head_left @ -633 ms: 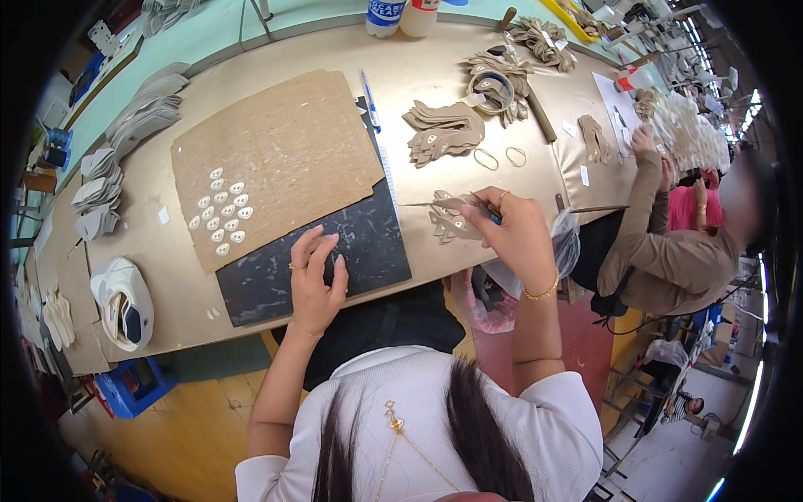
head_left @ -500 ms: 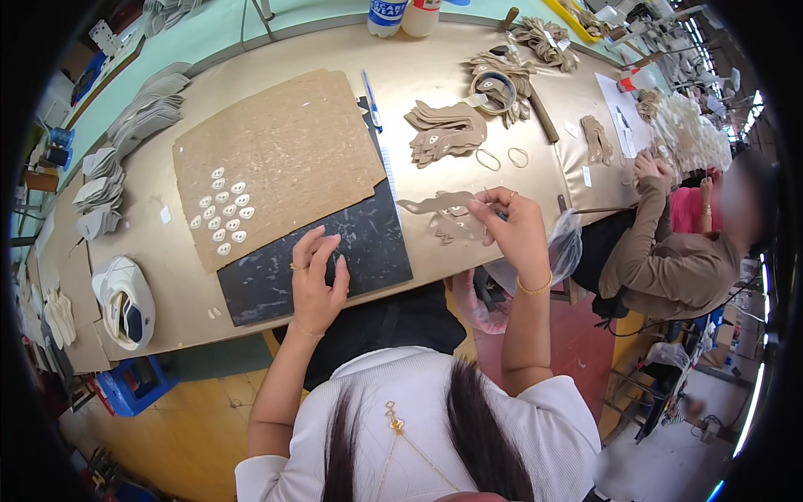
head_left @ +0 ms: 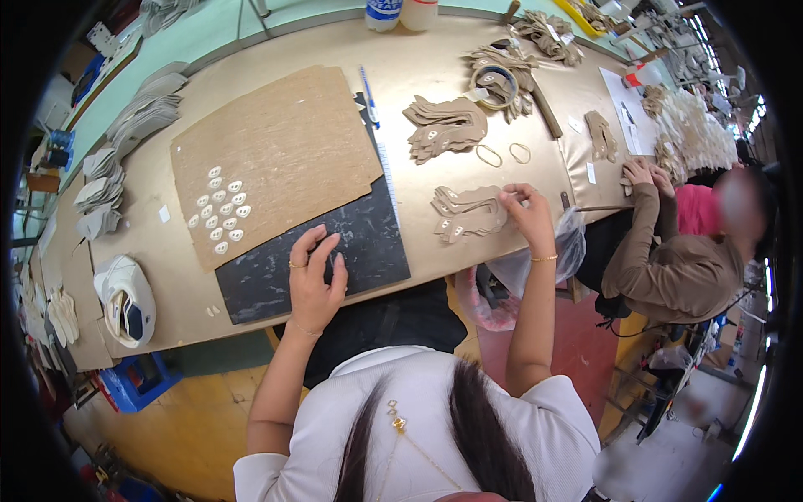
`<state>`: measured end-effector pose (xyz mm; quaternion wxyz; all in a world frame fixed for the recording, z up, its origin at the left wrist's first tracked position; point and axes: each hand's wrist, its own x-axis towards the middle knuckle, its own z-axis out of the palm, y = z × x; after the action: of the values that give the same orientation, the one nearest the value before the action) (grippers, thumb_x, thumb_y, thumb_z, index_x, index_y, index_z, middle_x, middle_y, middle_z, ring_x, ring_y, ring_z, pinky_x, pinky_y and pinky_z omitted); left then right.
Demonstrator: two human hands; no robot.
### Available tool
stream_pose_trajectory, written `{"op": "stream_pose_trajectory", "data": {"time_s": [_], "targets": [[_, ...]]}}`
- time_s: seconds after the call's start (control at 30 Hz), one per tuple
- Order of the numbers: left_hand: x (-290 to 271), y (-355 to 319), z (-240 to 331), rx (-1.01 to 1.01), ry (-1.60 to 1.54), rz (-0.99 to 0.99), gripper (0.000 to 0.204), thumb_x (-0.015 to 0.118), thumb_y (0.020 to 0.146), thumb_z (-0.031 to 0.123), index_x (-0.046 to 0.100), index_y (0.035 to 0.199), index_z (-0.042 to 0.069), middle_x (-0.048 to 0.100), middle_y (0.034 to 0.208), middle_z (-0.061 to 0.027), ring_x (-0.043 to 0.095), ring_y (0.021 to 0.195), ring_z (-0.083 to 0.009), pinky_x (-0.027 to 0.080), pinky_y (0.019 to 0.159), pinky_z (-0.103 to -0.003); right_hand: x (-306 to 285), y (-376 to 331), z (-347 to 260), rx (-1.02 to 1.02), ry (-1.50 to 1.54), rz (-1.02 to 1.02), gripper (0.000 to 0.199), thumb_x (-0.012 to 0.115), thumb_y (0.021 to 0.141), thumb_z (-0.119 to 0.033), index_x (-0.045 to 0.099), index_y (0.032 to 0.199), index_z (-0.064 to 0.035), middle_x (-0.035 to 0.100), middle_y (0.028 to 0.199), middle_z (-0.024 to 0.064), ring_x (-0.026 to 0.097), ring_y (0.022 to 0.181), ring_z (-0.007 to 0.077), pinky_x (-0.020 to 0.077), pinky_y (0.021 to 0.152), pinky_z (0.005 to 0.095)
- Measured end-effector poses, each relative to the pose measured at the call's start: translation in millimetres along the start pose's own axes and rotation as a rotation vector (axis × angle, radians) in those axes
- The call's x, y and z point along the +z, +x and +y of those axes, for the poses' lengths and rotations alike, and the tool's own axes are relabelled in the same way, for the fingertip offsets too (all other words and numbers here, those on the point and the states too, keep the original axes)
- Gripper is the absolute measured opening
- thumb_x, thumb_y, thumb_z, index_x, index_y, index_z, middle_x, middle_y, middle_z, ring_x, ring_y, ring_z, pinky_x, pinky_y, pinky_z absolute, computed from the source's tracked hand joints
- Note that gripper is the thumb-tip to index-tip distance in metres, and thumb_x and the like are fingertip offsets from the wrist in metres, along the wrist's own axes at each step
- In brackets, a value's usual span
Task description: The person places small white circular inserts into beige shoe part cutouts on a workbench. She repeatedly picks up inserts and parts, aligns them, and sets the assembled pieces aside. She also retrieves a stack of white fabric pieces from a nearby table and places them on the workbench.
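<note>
My left hand (head_left: 314,280) hovers at the near edge of the black mat (head_left: 376,238), fingers apart and holding nothing. A sheet of brown board (head_left: 276,134) covers the far part of that mat; several small cream, rounded-triangular pieces with dark marks (head_left: 221,197) lie in rows on it. To the right, my right hand (head_left: 530,219) pinches the rounded end of a curved taupe cut piece (head_left: 477,201), which rests on a small pile of like pieces. Beyond is a thicker stack of similar curved pieces (head_left: 447,130), beside two rubber bands (head_left: 488,156).
A tape roll (head_left: 495,87) sits on more taupe pieces, near a dark bar (head_left: 546,113). A blue pen (head_left: 369,96) lies by the board. At left stand a white shoe (head_left: 124,299) and grey stacks (head_left: 146,105). A co-worker (head_left: 669,251) sits at right.
My right hand has moved slightly right and brought the curved taupe piece down from the air onto the small pile. My left hand has barely moved.
</note>
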<state>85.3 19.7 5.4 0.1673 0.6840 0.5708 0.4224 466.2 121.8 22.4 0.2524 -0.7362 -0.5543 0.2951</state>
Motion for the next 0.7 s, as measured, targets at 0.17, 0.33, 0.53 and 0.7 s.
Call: {"op": "stream_pose_trajectory", "data": {"time_s": [0.17,0.33,0.53,0.7], "targets": [[-14,6,13,0.002,0.112,-0.039,0.041,0.071,0.08,0.004,0.065,0.121,0.007,0.057,0.13,-0.0153,0.056,0.118,-0.0355,0.044,0.1,-0.046,14,6,-16,-0.112,-0.127,0.114,0.047,0.08,0.083,-0.02,0.053,0.115,0.0021,0.064,0.097,0.0174,0.062,0.089,0.0286,0.0503,0.081,0.0376],[-25,-5,3,-0.015,0.287,-0.046,0.042,0.072,0.082,0.009,0.065,0.123,0.009,0.054,0.137,-0.0143,0.05,0.128,-0.0334,0.037,0.105,-0.048,76,0,-123,-0.571,0.015,-0.076,0.031,0.073,0.082,-0.002,0.062,0.112,-0.0025,0.064,0.104,0.0132,0.064,0.088,0.0289,0.0501,0.08,0.0397],[-36,-19,-2,-0.148,0.402,-0.019,0.042,0.071,0.084,0.019,0.063,0.124,0.009,0.052,0.139,-0.0169,0.044,0.135,-0.0329,0.031,0.108,-0.051,168,-5,-249,-1.374,-0.353,0.005,0.013,0.063,0.082,-0.012,0.071,0.091,-0.017,0.062,0.098,0.0018,0.061,0.093,0.0187,0.0413,0.091,0.0404],[-30,-21,-9,-0.139,0.493,0.044,0.049,0.07,0.085,0.024,0.06,0.13,0.012,0.049,0.144,-0.0154,0.041,0.139,-0.0326,0.028,0.111,-0.052,228,8,-300,-1.64,-0.492,-0.068,0.011,0.064,0.08,-0.014,0.073,0.086,-0.018,0.06,0.094,0.0003,0.059,0.093,0.018,0.0442,0.09,0.0397]]}}
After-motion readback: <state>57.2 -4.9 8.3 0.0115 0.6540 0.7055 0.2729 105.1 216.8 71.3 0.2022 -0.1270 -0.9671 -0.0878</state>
